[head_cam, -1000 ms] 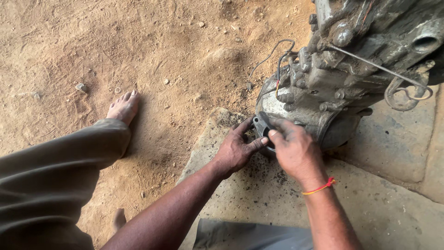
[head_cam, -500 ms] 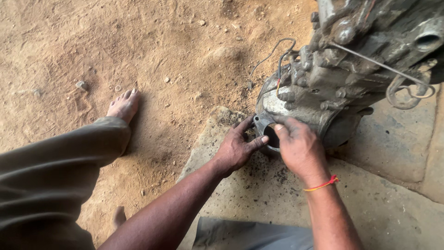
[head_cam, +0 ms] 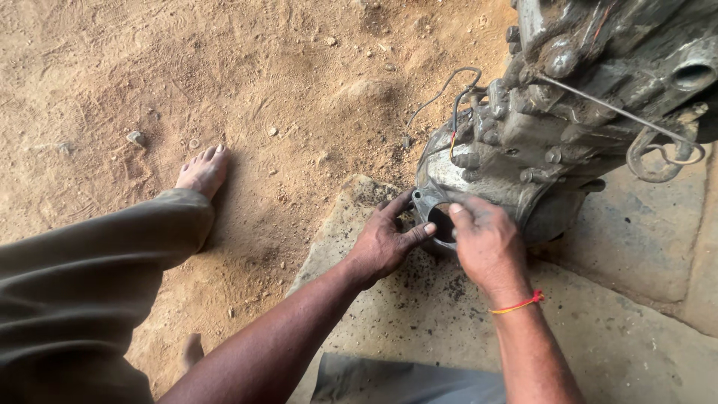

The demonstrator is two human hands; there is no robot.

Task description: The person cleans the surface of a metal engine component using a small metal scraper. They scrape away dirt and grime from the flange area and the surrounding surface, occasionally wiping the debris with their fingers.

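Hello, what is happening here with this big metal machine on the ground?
A person crouches on sandy ground and works with both bare hands at the round opening low on a dirty grey engine casing. The left hand grips the opening's rim; the right hand, a red thread at its wrist, presses beside it. The casing rests on a stone slab.

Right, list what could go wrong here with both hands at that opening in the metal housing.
1. Pinched fingers: the left hand and right hand press at the round opening of the heavy, grimy engine housing, which hangs over the stone slab and might shift.
2. Grit: sandy ground and dark crumbs lie beside the opening and could get inside.
3. Snagging: loose wires and a metal hook hang close by.
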